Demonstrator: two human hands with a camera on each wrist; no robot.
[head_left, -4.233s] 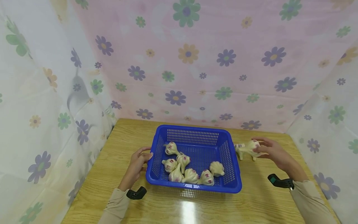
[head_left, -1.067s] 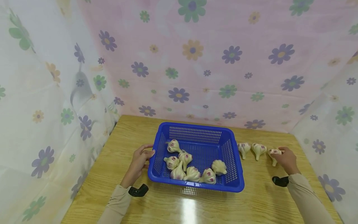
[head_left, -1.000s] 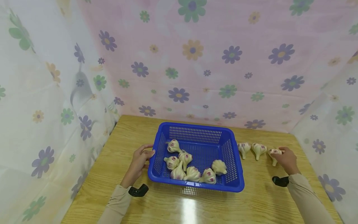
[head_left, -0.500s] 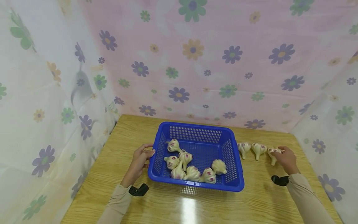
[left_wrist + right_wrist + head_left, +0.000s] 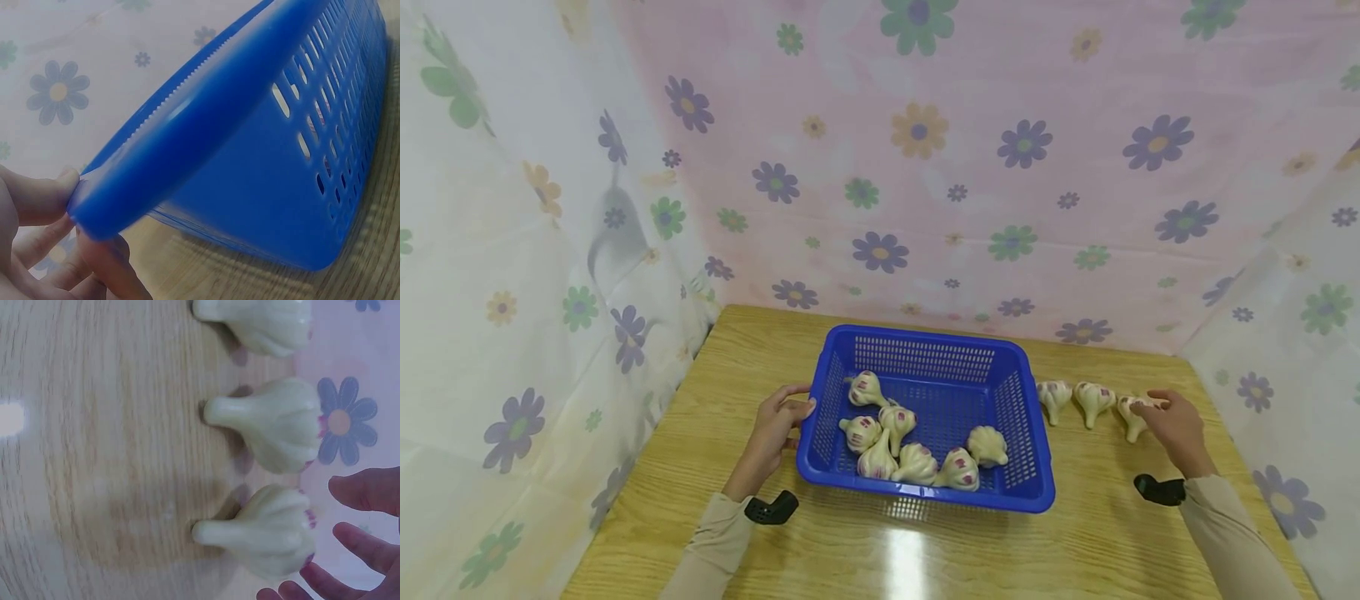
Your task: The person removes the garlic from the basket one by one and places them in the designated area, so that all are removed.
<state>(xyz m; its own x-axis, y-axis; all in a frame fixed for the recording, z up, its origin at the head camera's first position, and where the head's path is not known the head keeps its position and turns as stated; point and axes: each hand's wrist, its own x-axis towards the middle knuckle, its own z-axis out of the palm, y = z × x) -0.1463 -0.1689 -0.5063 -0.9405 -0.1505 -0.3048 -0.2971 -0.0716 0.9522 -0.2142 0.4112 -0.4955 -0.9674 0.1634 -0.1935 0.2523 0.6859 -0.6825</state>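
Observation:
My left hand grips the left rim of a blue plastic basket. In the left wrist view, the thumb lies over the rim and fingers curl beneath it. Several white garlic bulbs with purple marks, such as one at the front right, lie in the basket. Right of it, three garlic bulbs stand in a row on the table, stems toward me. My right hand is at the rightmost bulb. In the right wrist view its fingers are spread beside that bulb; whether one fingertip touches is unclear.
The wooden table ends at a pink flowered cloth behind and pale flowered cloths at the sides. The other two bulbs, the middle one and the left one, stand by the basket's right wall.
Earlier my right hand held a bulb by the basket's right wall. The row of three then stood there with the hand on the third; now the fingers have loosened from it. The left hand keeps its grip.

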